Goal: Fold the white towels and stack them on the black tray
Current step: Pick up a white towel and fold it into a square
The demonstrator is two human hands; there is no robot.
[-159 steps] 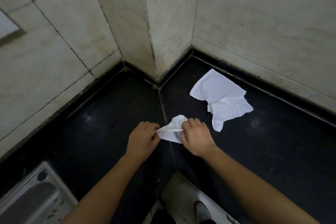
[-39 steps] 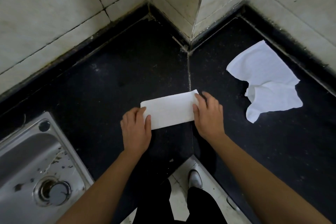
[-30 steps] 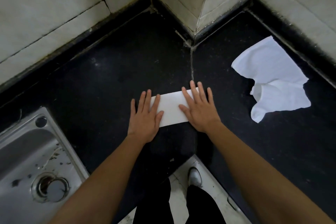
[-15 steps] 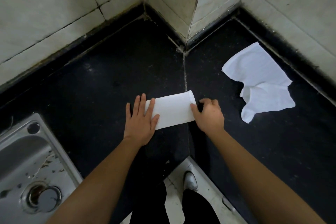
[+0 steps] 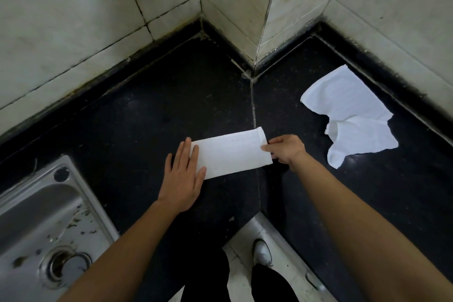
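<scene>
Left hand (image 5: 182, 178) presses flat, fingers straight, on folded towel (image 5: 231, 154); right hand (image 5: 285, 149) pinches its right end on counter (image 5: 147, 117).

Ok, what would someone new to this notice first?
The folded towel, bright white on the black counter at centre, left hand flat on its left end, right hand pinching its right edge. Then the rumpled towel lying loose at right near the wall, and the steel sink at lower left.
</scene>
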